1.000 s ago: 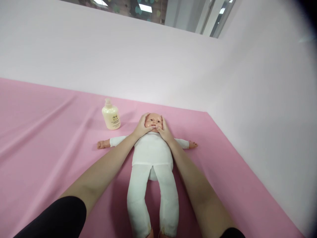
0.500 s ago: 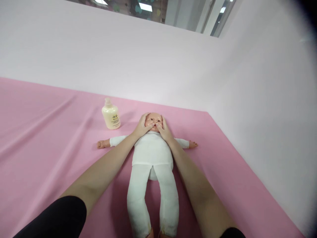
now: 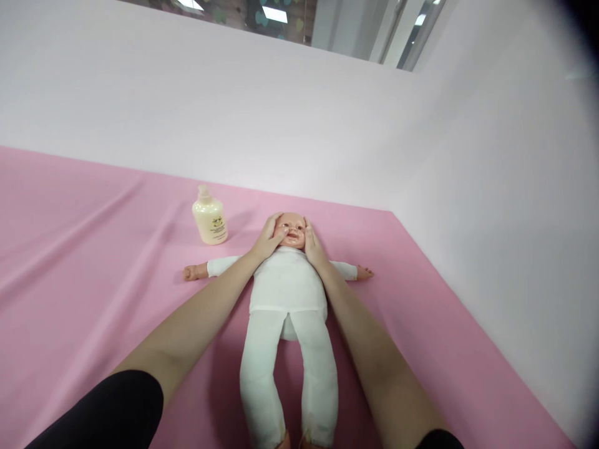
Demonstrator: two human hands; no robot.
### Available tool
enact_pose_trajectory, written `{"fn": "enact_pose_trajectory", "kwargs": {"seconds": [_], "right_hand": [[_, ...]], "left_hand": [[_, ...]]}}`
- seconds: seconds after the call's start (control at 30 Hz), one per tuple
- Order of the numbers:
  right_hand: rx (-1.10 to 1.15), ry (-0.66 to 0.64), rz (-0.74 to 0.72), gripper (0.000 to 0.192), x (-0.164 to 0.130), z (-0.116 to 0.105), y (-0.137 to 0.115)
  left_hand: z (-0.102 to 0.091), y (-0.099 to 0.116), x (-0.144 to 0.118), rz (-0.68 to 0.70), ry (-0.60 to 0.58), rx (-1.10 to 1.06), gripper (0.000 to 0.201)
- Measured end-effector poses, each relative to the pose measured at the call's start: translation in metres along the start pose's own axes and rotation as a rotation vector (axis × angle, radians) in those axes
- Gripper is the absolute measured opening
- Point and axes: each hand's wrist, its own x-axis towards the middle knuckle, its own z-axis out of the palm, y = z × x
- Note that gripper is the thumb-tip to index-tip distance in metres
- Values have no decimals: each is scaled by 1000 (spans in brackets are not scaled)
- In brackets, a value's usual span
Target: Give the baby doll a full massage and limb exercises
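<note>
Head view, left hand (image 3: 267, 239) and right hand (image 3: 312, 247) cupping doll (image 3: 287, 282) cheeks, fingers spread, lotion bottle (image 3: 209, 216) nearby, pink sheet (image 3: 93, 249)

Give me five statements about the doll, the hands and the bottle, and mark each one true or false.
1. The doll lies on its back on the pink sheet. True.
2. The left hand grips the bottle. False: it rests against the side of the doll's head, apart from the bottle.
3. The right hand touches the other side of the doll's head. True.
4. The bottle lies tipped over on the doll's legs. False: it stands upright on the sheet, beyond the doll's outstretched arm.
5. The doll's arms are folded over its chest. False: they are spread out to both sides.
</note>
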Motion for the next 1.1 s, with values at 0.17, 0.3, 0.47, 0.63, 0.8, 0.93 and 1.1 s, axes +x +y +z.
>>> {"fn": "enact_pose_trajectory", "kwargs": {"seconds": [0.17, 0.3, 0.47, 0.63, 0.8, 0.93, 1.1], "right_hand": [[13, 59, 103, 71, 4, 1, 4], [-9, 81, 128, 63, 2, 1, 1], [-37, 89, 93, 56, 2, -1, -1], [-70, 68, 83, 52, 3, -2, -1], [-53, 57, 52, 47, 3, -2, -3], [-52, 58, 62, 50, 2, -3, -5], [-67, 59, 113, 59, 1, -3, -2]], "left_hand": [[1, -1, 0, -10, 3, -13, 54], [1, -1, -1, -18, 7, -20, 53], [1, -1, 0, -7, 11, -15, 52], [1, -2, 0, -10, 14, -11, 51], [1, -1, 0, -14, 8, -14, 52], [0, 2, -1, -17, 7, -15, 52], [0, 0, -1, -31, 9, -23, 51]]}}
